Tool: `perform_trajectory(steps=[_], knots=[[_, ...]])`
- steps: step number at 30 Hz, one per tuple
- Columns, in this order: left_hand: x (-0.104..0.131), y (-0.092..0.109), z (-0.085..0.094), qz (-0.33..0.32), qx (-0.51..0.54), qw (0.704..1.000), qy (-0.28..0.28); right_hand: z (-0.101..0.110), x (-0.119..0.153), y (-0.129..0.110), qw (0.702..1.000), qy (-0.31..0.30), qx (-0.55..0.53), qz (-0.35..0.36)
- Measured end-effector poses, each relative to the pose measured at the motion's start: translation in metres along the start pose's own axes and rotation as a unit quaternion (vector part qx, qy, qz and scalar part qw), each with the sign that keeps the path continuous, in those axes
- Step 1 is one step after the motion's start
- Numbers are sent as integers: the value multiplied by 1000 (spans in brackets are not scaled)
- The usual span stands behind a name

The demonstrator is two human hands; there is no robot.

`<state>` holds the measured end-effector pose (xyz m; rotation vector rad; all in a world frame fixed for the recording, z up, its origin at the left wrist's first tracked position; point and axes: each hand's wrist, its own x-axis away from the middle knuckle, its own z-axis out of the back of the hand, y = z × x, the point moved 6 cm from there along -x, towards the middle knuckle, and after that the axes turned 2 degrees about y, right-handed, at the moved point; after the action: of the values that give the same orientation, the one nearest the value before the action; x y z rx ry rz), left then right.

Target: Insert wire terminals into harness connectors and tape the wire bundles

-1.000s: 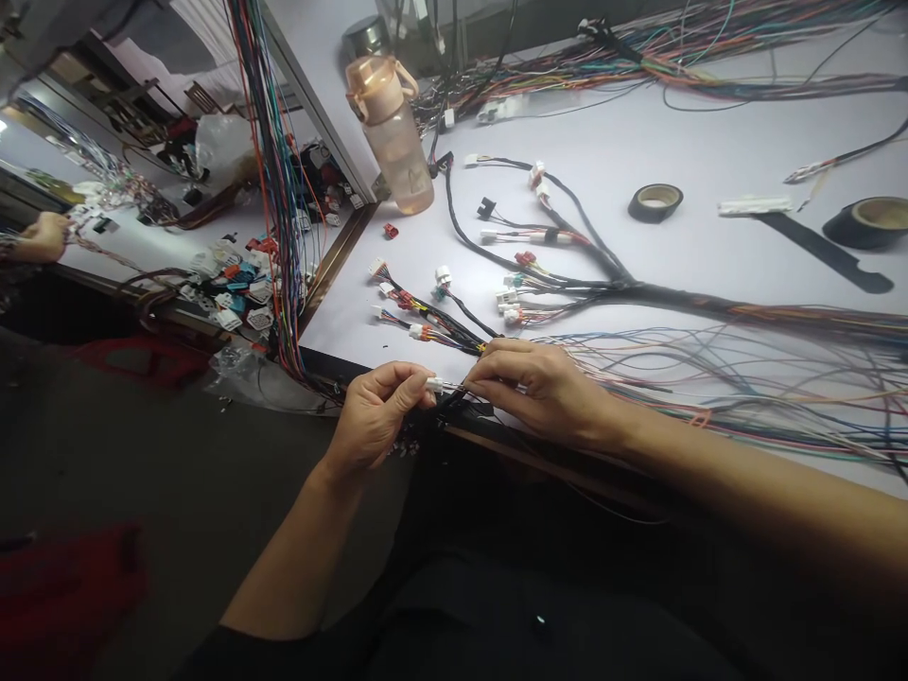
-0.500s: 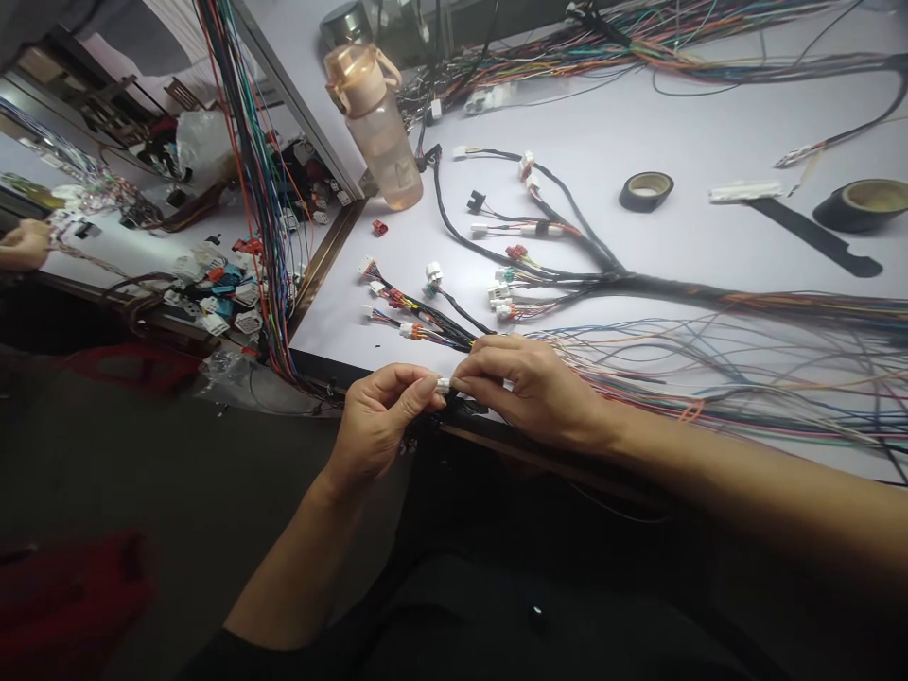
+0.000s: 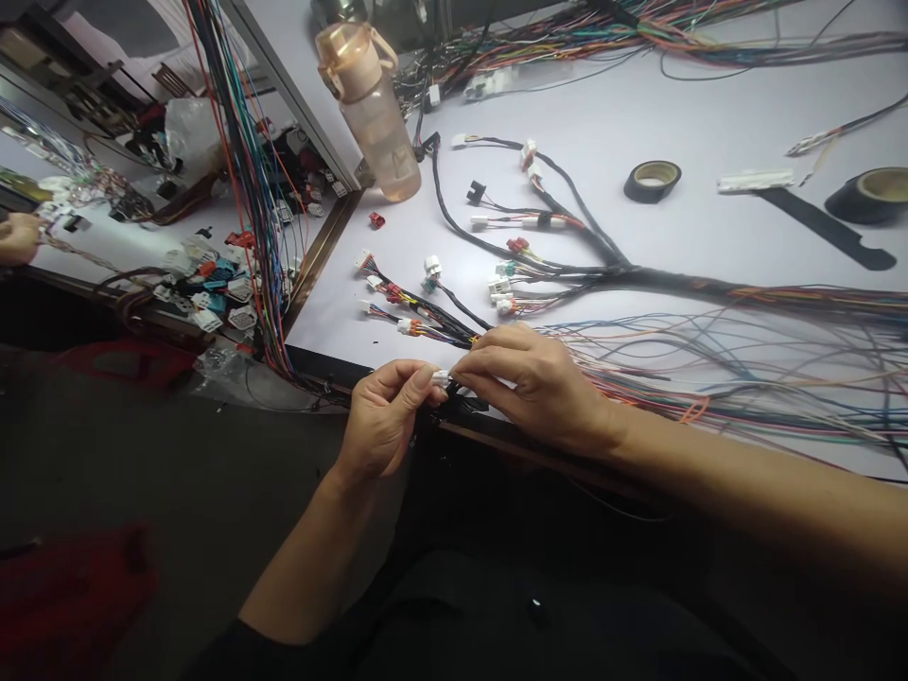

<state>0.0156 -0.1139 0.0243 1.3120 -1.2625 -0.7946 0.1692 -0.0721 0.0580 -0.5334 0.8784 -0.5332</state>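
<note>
My left hand (image 3: pixel 387 413) pinches a small white connector (image 3: pixel 441 377) at the table's front edge. Close against its right side, my right hand (image 3: pixel 529 378) has thumb and forefinger pressed together where dark wires meet the connector; the fingertips cover what exactly they grip. Just beyond my hands lies a branch of the wire harness (image 3: pixel 444 322), ending in several white, red and orange connectors. Further back, the black taped trunk (image 3: pixel 681 284) of a harness splits into branches with white, red and black plugs. Loose coloured wires (image 3: pixel 638 364) run beside my right forearm.
A peach-coloured water bottle (image 3: pixel 383 132) stands at the back left, near a small red connector (image 3: pixel 376 220). Tape rolls (image 3: pixel 653 182) and a black-handled tool (image 3: pixel 827 227) lie on the right. Hanging wires (image 3: pixel 245 189) and a connector pile (image 3: pixel 213 293) are left; another person's hand (image 3: pixel 18 238) shows there.
The view has shifted slightly. A little more of the white connector shows between my fingertips. Both hands keep nearly the same pose at the table edge.
</note>
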Motion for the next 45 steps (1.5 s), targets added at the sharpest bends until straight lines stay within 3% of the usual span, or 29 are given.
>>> perform_trajectory(steps=[12, 19, 38, 45], knots=[[-1, -5, -1, -2, 32, 999, 24, 3, 2, 4, 999, 37, 3, -5], [-1, -9, -1, 1, 40, 998, 37, 0, 1, 2, 1000, 16, 17, -5], [-1, -12, -4, -8, 48, 999, 8, 3, 7, 6, 999, 38, 15, 7], [3, 2, 2, -29, -10, 999, 34, -4, 8, -3, 994, -40, 103, -20]])
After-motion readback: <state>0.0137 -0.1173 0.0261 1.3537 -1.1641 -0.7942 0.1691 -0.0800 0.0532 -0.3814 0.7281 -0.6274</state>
